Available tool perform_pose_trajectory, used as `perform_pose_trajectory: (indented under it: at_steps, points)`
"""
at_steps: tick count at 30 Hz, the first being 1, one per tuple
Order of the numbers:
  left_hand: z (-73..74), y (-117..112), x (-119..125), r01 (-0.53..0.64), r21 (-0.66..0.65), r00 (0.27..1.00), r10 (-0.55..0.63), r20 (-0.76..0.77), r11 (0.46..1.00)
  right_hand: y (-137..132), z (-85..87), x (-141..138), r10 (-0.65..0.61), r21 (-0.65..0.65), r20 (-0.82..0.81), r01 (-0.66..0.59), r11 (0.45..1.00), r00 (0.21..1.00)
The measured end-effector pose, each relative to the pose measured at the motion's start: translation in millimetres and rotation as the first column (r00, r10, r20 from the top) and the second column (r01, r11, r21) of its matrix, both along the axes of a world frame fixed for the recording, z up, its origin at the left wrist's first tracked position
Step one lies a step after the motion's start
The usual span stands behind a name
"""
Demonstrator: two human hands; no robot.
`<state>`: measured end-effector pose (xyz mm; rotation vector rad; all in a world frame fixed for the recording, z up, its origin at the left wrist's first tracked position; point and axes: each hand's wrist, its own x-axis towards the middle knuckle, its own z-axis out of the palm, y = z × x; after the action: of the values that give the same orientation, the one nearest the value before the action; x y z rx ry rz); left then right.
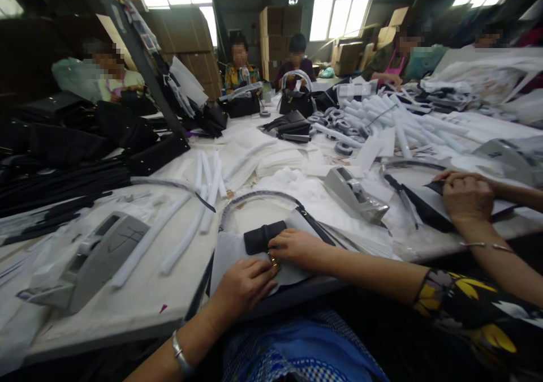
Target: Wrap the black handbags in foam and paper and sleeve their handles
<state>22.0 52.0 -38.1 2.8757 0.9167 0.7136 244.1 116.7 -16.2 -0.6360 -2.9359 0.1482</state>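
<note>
A black handbag [316, 226] lies at the table's near edge, with white tissue paper [227, 252] spread over it. Its arched handle [263, 194], wrapped in clear film, points away from me. On the paper rests the bag's black strap tab [259, 238], ending at a gold-coloured metal clasp [274, 260]. My left hand [244, 286] has its fingers curled closed against the clasp from the near left. From the right, my right hand [299, 250] pinches at the clasp's upper end, beside the black tab. The fingers partly hide the clasp.
Grey tape dispensers [102, 257] [354, 195] stand on both sides. White foam tubes [203, 201] lie ahead. Black bags [63, 138] are piled at the left, beside a slanted post [148, 54]. A co-worker's hands [466, 198] handle another bag close on the right. More people sit opposite.
</note>
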Motion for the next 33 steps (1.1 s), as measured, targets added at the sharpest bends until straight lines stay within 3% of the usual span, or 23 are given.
perform_pose_trajectory:
  at_steps: [3,8,14,22,27,33]
  points:
    - [-0.2,1,0,0.003,-0.016,1.000,-0.003,0.004,1.000,13,6.3,-2,0.120,-0.034,0.011,-0.119,0.992,0.993]
    - [-0.4,-2,-1,-0.016,-0.028,1.000,0.016,-0.019,0.999,27,6.5,-3,0.162,-0.047,0.070,-0.159,0.986,0.984]
    - [-5.2,-5,-4,-0.021,0.028,1.000,0.021,0.010,0.999,25,0.4,-5,0.248,-0.053,0.125,-0.244,0.968,0.961]
    - [-3.1,-5,-2,-0.043,-0.034,0.999,0.043,0.005,0.999,15,-4.5,-15,0.140,0.028,0.139,-0.145,0.989,0.980]
    - [-0.5,-8,-1,-0.062,-0.057,0.998,0.063,0.007,0.996,13,-1.5,-19,0.143,-0.042,0.162,-0.138,0.990,0.976]
    - [1.8,-9,0,-0.081,-0.109,0.997,0.081,-0.005,0.991,11,0.6,-21,0.019,-0.098,0.161,-0.003,0.995,0.987]
